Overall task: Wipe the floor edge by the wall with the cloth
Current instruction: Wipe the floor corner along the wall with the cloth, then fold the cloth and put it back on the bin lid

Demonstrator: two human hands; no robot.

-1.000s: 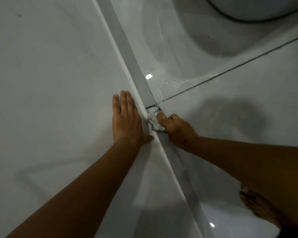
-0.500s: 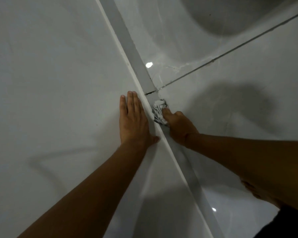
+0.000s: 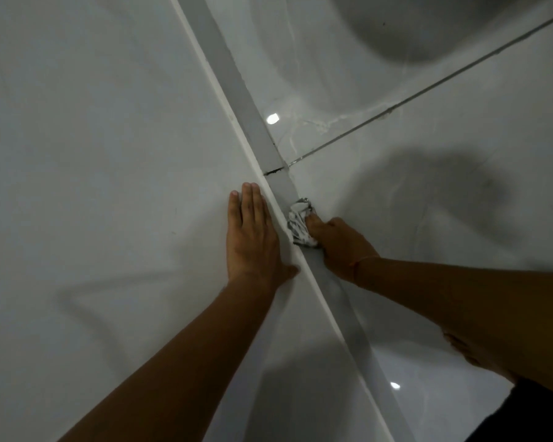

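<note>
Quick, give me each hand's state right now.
Left hand: open, flat against the wall, holding nothing.
Right hand: closed on the cloth, pressing it at the floor edge.

Grey skirting strip (image 3: 237, 90) runs clear ahead of right hand (image 3: 339, 247), past the dark grout joint (image 3: 428, 87); nothing lies on it. Left hand (image 3: 253, 240) lies flat on wall (image 3: 93, 154), just beside the strip, closing that side. Floor tile (image 3: 460, 218) right of the right hand is bare. Behind the right hand, a bare foot (image 3: 470, 352), probably, sits near the strip.
</note>
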